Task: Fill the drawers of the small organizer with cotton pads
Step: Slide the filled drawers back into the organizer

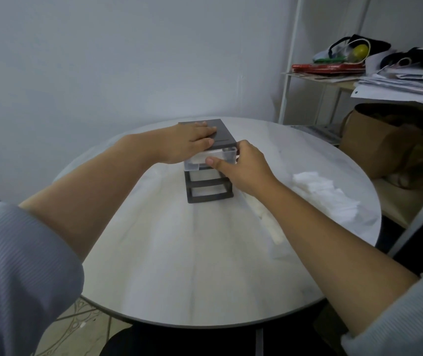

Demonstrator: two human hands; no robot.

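A small dark grey organizer [224, 136] stands near the middle of the round white table [179, 265]. My left hand [187, 143] lies flat on its top, fingers straight. Its clear top drawer [227, 154] sticks out a little toward me, with something white inside. My right hand [241, 168] grips that drawer's front, thumb on its face and fingers round its right side. The two lower slots [209, 187] show as dark frames; whether they hold drawers I cannot tell. A heap of white cotton pads [325, 194] lies on the table to the right.
A row of white pads [269, 222] lies under my right forearm. Beyond the table's right edge stand a brown paper bag [379, 147] and a white shelf [333, 80] stacked with papers and bags. The wall is close behind the table.
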